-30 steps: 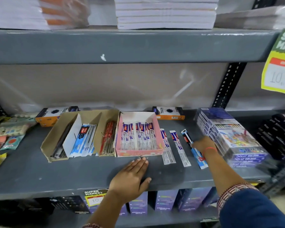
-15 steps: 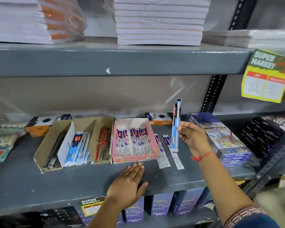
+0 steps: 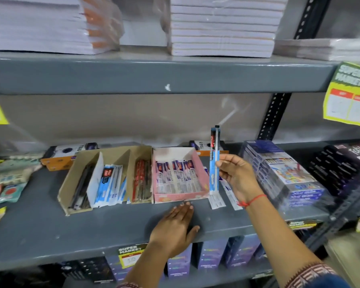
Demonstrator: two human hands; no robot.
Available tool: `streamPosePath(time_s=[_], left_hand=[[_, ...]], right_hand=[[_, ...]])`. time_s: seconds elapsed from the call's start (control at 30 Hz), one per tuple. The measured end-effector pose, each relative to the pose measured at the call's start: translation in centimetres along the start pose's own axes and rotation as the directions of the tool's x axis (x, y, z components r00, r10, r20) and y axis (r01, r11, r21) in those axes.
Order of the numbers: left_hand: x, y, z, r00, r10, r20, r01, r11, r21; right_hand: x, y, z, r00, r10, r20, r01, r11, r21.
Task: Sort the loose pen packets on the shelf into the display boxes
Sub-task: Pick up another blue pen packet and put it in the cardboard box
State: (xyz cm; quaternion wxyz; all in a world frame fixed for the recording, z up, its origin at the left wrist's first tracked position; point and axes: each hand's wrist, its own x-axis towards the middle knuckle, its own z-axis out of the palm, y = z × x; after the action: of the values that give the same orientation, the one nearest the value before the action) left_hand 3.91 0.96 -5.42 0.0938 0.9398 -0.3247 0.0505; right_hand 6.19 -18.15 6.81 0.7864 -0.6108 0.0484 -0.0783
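Note:
My right hand (image 3: 238, 175) holds a light-blue pen packet (image 3: 214, 161) upright, just right of the pink display box (image 3: 200, 166). That box holds several white-and-purple pen packets. Two loose white packets (image 3: 216, 201) lie on the grey shelf (image 3: 50, 229) under the raised packet, partly hidden by my hand. A brown cardboard display box (image 3: 75, 175) to the left has three compartments: dark pens, blue-and-white packets (image 3: 109, 185), red pens (image 3: 141, 181). My left hand (image 3: 175, 227) rests flat on the shelf in front of the pink box, fingers together, holding nothing.
Wrapped blue boxes (image 3: 283, 175) stand right of my right hand, with dark boxes (image 3: 341, 165) beyond. Orange-and-white boxes (image 3: 64, 152) sit behind the display boxes. Small packets (image 3: 6, 179) lie at far left. Notebook stacks (image 3: 220, 28) fill the upper shelf. Yellow price tags (image 3: 349, 96) hang at the right.
My right hand picked the light-blue packet off the shelf and raised it upright, then shifted it slightly left toward the pink box. My left hand stayed flat on the shelf.

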Motion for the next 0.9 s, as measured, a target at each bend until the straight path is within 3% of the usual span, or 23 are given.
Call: streamPosePath(time_s=[0.1, 0.27, 0.5, 0.6, 0.7, 0.9], left_hand=[[-0.7, -0.8, -0.4, 1.0, 0.007, 0.019, -0.006, 0.999, -0.042], [-4.2, -4.7, -1.2, 0.992, -0.072, -0.102, 0.069, 0.997, -0.04], [-10.0, -11.5, -3.7, 0.949, -0.124, -0.288, 0.158, 0.983, 0.097], [-11.1, -13.2, -3.9, 0.936, -0.145, -0.322, 0.197, 0.971, 0.135], [-11.3, -13.6, -3.9, 0.928, -0.159, -0.337, 0.213, 0.968, 0.131], [-11.4, -13.5, -4.0, 0.92, -0.176, -0.349, 0.22, 0.971, 0.09]], right_hand=[[0.3, 0.5, 2.4, 0.998, 0.061, -0.001, -0.061, 0.998, -0.008], [0.9, 2.3, 8.6, 0.982, 0.185, 0.027, -0.182, 0.979, -0.087], [1.0, 5.0, 18.8, 0.983, 0.146, 0.111, -0.091, 0.913, -0.397], [1.7, 6.2, 22.2, 0.988, 0.086, 0.132, 0.018, 0.773, -0.634], [2.0, 7.1, 25.3, 0.981, 0.079, 0.176, 0.106, 0.542, -0.833], [1.4, 9.7, 27.6, 0.979, 0.135, 0.151, 0.123, 0.194, -0.973]])
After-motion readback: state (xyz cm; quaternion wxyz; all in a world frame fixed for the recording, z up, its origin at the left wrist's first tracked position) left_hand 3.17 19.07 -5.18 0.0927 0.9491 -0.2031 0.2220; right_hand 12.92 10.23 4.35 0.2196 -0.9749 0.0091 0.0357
